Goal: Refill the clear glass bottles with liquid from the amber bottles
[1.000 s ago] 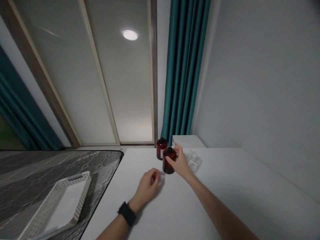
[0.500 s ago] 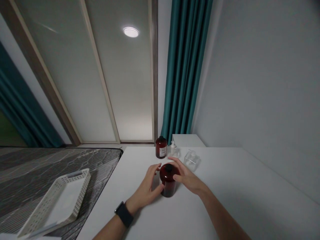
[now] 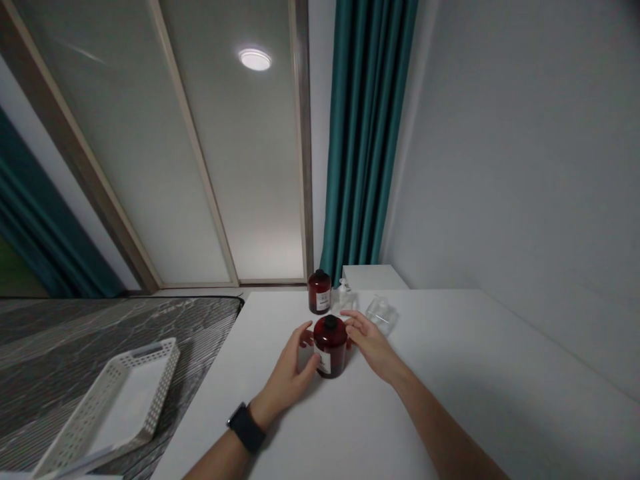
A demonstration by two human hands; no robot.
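Observation:
A dark amber bottle (image 3: 331,339) with a black cap and a white label stands upright on the white table (image 3: 320,427). My left hand (image 3: 290,369), with a dark watch on the wrist, curls round its left side, thumb by the label. On the other side my right hand (image 3: 371,345) has its fingers against the bottle's right shoulder; some fingertips are hidden behind it. Just beyond stands a second amber bottle (image 3: 319,293) with a white label. Next to that is a clear bottle with a white pump (image 3: 343,295), partly covered by my right fingers.
A clear plastic container (image 3: 381,315) sits behind my right hand. To the left, a white perforated basket (image 3: 159,393) lies on a lower grey patterned surface (image 3: 200,360). A white box-like block (image 3: 375,277) and a teal curtain (image 3: 363,147) are past the table's far edge.
The near amber bottle has shifted slightly away and left, and has turned so its label shows at the front left. Both hands moved along with it. The view has tilted a little.

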